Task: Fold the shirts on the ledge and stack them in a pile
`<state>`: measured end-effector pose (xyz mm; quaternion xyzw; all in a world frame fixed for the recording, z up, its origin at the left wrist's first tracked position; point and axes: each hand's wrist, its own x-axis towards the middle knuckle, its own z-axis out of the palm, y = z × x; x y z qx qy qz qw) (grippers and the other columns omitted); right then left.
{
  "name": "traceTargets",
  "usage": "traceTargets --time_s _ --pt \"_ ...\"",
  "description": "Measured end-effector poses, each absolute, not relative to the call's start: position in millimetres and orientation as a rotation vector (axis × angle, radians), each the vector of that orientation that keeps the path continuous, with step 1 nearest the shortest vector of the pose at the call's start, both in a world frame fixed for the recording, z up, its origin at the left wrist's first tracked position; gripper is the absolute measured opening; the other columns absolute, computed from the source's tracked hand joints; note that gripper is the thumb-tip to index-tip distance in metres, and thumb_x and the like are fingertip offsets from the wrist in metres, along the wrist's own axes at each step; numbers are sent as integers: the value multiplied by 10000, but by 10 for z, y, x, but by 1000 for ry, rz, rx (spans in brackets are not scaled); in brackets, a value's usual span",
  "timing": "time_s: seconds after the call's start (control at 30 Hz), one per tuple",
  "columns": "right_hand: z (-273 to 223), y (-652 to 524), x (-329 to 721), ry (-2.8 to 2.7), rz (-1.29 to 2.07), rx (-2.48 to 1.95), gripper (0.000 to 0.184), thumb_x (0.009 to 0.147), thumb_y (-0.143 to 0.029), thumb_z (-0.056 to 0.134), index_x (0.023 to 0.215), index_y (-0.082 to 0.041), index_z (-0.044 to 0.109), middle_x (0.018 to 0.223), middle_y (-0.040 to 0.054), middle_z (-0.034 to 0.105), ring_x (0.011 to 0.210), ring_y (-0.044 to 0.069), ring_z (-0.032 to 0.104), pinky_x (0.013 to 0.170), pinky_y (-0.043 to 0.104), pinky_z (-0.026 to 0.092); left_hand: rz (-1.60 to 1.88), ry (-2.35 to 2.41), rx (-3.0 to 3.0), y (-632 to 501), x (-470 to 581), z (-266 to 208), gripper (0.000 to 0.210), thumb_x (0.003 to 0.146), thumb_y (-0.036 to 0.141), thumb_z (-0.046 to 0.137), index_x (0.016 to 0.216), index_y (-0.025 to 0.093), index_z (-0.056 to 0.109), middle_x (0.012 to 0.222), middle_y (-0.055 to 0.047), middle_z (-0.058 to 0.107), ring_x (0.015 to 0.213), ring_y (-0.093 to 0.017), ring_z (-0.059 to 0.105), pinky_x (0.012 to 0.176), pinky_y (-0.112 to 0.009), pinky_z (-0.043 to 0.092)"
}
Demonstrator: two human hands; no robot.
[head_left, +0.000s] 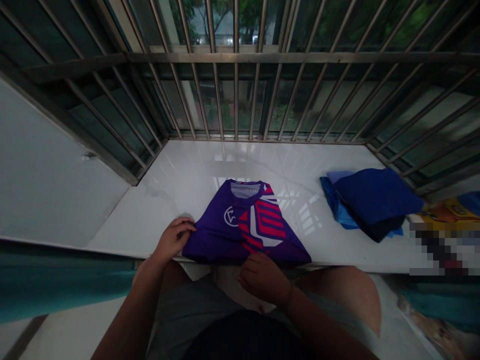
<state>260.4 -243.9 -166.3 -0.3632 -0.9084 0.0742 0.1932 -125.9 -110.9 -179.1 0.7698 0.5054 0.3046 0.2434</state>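
Note:
A purple T-shirt (221, 235) with red and white stripes and a round white logo lies front up on the white sill, its collar toward the window and its sides tucked in. At the shirt's left edge, my left hand (174, 240) pinches the fabric between thumb and fingers. My right hand (264, 280) is closed at the shirt's lower edge, by the front of the sill. Its fingers curl around the hem, and the fingertips are partly hidden.
A stack of folded blue clothes (375, 197) rests on the sill (300, 160) at the right. Beyond it is a yellow package (450, 210), partly blurred out. Metal bars (236, 100) close off the window behind. Teal curtains (67, 285) hang at the sides.

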Motion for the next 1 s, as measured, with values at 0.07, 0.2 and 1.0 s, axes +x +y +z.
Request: traceTargets --time_s 0.07,0.2,1.0 --pt "-1573 -2406 2885 -2469 195 -1145 242 1141 -317 661 940 -258 783 905 44 770 900 209 678 860 360 539 832 1406 2051 -1067 -1283 -1812 284 993 348 603 969 280 878 1169 -72 832 1133 -260 779 1081 -438 632" --pt "-1339 -2144 3437 -2237 227 -1448 373 1206 -354 526 976 -242 797 934 72 776 914 218 716 898 348 555 843 1589 1951 -765 -1233 -1844 316 1018 465 605 1041 278 858 1069 -45 857 993 -256 793 952 -394 645" --pt "-585 760 3754 -1784 297 -2112 222 1137 -274 592 1174 -184 791 1119 97 847 999 210 759 912 289 519 551 1705 2179 1831 273 -580 229 1010 391 680 1002 192 792 1016 -79 824 919 -227 721 845 -312 528"
